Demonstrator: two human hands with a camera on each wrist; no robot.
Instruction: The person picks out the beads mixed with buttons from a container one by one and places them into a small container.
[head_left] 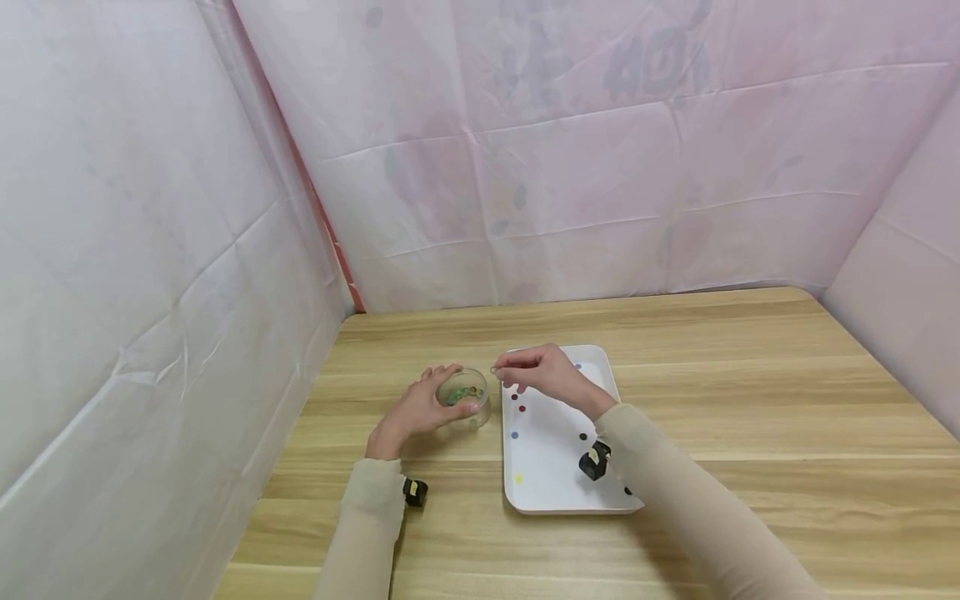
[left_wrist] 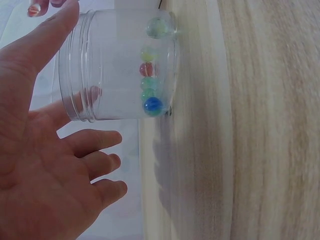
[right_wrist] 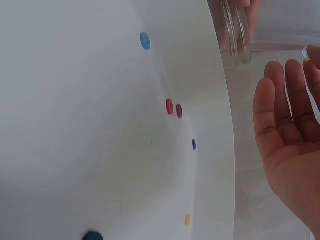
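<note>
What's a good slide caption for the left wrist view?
Left hand steadies a clear plastic jar of coloured glass marbles on a wooden table.

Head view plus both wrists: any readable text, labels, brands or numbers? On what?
None readable.
Backdrop sheet: faint grey marks, too washed out to read.
Jar, marbles inside, white tray: no label or print.
Wrist cameras: yellow patch, too small to read.
</note>
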